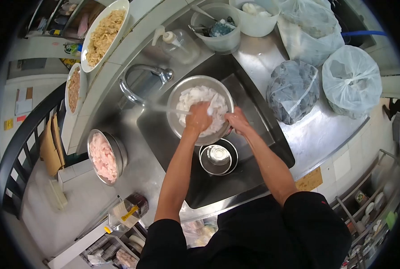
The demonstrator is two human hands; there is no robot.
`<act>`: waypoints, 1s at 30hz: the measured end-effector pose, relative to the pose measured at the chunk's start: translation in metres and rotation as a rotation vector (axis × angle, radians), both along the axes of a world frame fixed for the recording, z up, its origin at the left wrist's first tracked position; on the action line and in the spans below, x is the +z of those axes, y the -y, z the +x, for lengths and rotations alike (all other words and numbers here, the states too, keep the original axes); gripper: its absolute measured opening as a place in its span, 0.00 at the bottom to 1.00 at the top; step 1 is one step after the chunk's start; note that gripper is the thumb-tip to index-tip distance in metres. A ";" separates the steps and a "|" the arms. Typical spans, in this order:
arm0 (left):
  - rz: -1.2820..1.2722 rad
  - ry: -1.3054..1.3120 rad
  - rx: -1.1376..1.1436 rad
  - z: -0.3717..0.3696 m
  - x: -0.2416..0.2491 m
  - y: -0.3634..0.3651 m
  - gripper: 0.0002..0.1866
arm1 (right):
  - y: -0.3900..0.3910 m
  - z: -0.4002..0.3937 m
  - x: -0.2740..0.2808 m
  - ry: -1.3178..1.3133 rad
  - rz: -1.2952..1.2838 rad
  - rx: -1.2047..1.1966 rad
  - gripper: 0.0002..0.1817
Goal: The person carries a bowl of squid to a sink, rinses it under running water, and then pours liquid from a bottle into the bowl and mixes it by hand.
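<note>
A round metal bowl (pixel 176 122) full of wet, whitish raw pieces (pixel 203 95), perhaps fish or chicken, is over the sink (pixel 253 150). My left hand (pixel 199 118) reaches down among the pieces, and its fingertips are hidden. On the bowl's right side, my right hand (pixel 238 120) is closed around the rim. Water streams from the curved faucet (pixel 130 92) on the left across into the bowl, just above my left hand. Below it in the sink stands a smaller metal pot (pixel 215 168).
Left on the counter sits a metal bowl of pink raw pieces (pixel 103 158). Behind the sink are a pump bottle (pixel 177 45) and a plastic tub with utensils (pixel 215 38). Filled plastic bags (pixel 293 92) crowd the right side. Oval dishes of food (pixel 105 38) line the left ledge.
</note>
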State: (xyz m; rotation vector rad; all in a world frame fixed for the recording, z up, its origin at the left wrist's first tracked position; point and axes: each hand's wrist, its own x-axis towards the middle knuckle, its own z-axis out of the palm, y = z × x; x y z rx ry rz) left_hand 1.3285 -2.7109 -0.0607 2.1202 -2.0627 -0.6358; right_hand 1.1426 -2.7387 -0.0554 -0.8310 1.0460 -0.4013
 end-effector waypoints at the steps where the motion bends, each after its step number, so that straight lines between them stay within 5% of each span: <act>1: -0.068 0.148 -0.023 -0.018 0.031 -0.019 0.28 | 0.000 0.002 -0.008 0.032 -0.045 -0.057 0.14; 4: 0.124 0.216 0.072 -0.027 0.032 -0.023 0.35 | -0.003 0.005 -0.009 0.069 0.004 -0.083 0.14; 5: -0.129 0.247 -0.012 -0.015 0.013 -0.023 0.36 | -0.004 0.005 -0.007 0.069 -0.004 -0.078 0.14; 9: -0.044 0.127 -0.020 0.015 -0.020 -0.009 0.29 | -0.017 -0.005 0.017 -0.081 -0.017 -0.080 0.17; 12: 0.132 -0.006 0.156 -0.001 0.034 0.003 0.21 | -0.011 -0.021 0.007 -0.145 0.030 -0.021 0.21; 14: 0.033 -0.509 0.284 -0.008 0.054 -0.014 0.17 | -0.009 -0.034 0.005 -0.110 0.037 0.041 0.21; 20: -0.112 -0.745 0.595 -0.050 0.095 -0.064 0.20 | -0.016 -0.061 0.054 -0.069 0.061 0.017 0.20; 22: -0.250 -0.652 0.282 -0.058 0.130 -0.070 0.18 | -0.017 -0.074 0.080 -0.071 0.128 0.091 0.20; 26: -0.214 -0.889 0.304 -0.075 0.205 -0.085 0.17 | -0.034 -0.096 0.135 -0.260 0.112 0.060 0.19; 28: -0.441 -0.960 0.210 -0.080 0.227 -0.086 0.18 | -0.041 -0.105 0.154 -0.295 0.119 0.056 0.19; 30: -0.470 -0.824 0.982 -0.146 0.257 -0.083 0.16 | -0.053 -0.117 0.173 -0.297 0.143 -0.081 0.22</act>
